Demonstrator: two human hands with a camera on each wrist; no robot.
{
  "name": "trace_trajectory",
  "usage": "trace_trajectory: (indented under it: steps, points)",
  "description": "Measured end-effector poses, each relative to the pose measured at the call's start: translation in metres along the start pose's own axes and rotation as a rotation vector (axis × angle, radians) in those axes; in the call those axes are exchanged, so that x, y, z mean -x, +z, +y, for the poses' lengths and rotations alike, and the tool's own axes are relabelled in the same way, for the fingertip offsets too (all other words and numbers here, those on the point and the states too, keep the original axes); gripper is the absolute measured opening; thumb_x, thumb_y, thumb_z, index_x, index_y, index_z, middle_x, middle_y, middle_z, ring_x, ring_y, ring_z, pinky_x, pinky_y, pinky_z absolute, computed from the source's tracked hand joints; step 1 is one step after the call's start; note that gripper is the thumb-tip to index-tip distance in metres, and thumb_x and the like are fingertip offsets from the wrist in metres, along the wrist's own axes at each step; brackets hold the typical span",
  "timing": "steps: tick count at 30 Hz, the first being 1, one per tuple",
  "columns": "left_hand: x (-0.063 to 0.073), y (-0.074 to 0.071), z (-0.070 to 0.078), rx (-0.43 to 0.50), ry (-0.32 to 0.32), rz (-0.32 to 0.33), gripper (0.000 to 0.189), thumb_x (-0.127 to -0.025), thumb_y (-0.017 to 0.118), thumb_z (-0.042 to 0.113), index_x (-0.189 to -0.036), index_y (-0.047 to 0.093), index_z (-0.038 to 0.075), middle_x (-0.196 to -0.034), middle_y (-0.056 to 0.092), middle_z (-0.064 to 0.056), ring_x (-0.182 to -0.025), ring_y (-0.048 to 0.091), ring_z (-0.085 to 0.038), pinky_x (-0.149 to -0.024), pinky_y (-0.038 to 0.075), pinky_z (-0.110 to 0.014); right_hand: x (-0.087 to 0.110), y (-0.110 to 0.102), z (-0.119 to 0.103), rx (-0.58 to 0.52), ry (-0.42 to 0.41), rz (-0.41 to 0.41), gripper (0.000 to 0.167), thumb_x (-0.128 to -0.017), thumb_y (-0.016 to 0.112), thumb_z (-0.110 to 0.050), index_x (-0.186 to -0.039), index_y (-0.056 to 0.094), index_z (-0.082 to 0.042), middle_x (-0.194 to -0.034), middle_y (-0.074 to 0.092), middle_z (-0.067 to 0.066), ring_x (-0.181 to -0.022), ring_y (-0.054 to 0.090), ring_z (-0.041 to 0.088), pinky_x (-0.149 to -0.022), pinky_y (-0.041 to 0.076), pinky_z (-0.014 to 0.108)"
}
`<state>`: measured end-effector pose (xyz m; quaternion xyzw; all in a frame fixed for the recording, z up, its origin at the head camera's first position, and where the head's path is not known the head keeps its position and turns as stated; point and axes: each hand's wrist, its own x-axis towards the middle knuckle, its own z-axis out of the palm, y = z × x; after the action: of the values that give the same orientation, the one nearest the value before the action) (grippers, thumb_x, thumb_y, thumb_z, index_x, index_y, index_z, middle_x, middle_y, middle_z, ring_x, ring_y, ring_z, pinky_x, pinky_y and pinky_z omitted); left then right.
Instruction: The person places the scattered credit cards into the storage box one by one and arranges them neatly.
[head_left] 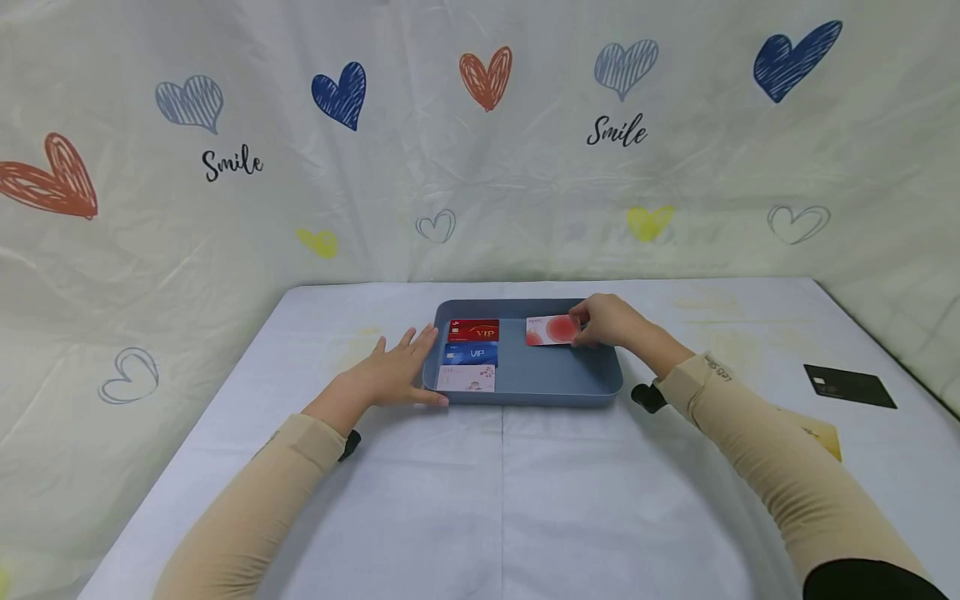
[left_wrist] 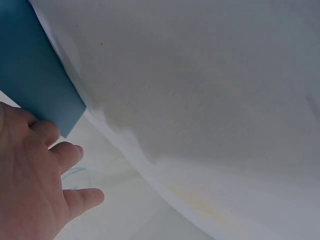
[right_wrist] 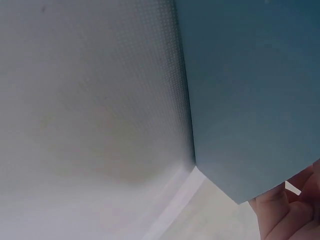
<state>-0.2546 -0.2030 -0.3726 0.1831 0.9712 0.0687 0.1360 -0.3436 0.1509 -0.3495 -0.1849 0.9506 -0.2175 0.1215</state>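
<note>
A blue-grey tray (head_left: 555,398) sits on the white-covered table. Down its left side lie a red VIP card (head_left: 473,330), a blue VIP card (head_left: 471,353) and a pale pink card (head_left: 467,378), one below another. My right hand (head_left: 611,321) pinches the right end of a pink card with red circles (head_left: 551,330) over the tray's upper right part; whether the card touches the bottom, I cannot tell. With fingers spread, my left hand (head_left: 390,371) rests against the tray's left edge. Both wrist views show the tray's outer wall (left_wrist: 35,65) beside the fingers.
To the right on the table lie a black card (head_left: 850,386) and a gold card (head_left: 821,433), the latter partly hidden behind my right sleeve. A pale curtain (head_left: 480,167) printed with hearts hangs behind the table.
</note>
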Motion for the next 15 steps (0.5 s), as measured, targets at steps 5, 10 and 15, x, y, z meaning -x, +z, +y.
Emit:
trace_trajectory:
  steps: [5, 10, 15]
  points:
    - [-0.0003, 0.0005, -0.0004, -0.001, -0.001, 0.0, 0.124, -0.084, 0.071, 0.069, -0.165, 0.0, 0.007, -0.172, 0.001, -0.01, -0.156, 0.001, -0.037, -0.118, 0.002, -0.068, -0.0001, 0.0002, -0.0014, 0.025, -0.012, -0.006, 0.056, -0.088, 0.08, -0.011, -0.135, 0.059, 0.012, -0.119, 0.068, 0.025, -0.063, 0.066, 0.015, -0.079, 0.056, 0.036]
    - [-0.0003, 0.001, 0.0, 0.003, -0.002, 0.002, 0.123, -0.084, 0.071, 0.068, -0.165, 0.002, 0.007, -0.172, 0.002, -0.01, -0.156, 0.002, -0.037, -0.118, 0.002, -0.068, -0.0016, 0.0013, -0.002, 0.046, -0.002, -0.011, 0.051, -0.089, 0.08, -0.012, -0.132, 0.062, 0.01, -0.123, 0.065, 0.027, -0.061, 0.065, 0.015, -0.079, 0.056, 0.036]
    - [-0.0007, 0.0017, -0.0003, -0.003, 0.0, 0.005, 0.124, -0.084, 0.071, 0.069, -0.165, 0.002, 0.006, -0.172, 0.002, -0.01, -0.156, 0.002, -0.037, -0.118, 0.002, -0.068, -0.0037, 0.0029, -0.0019, 0.07, -0.008, -0.012, 0.041, -0.088, 0.081, -0.013, -0.122, 0.067, 0.006, -0.117, 0.066, 0.025, -0.057, 0.063, 0.015, -0.076, 0.054, 0.035]
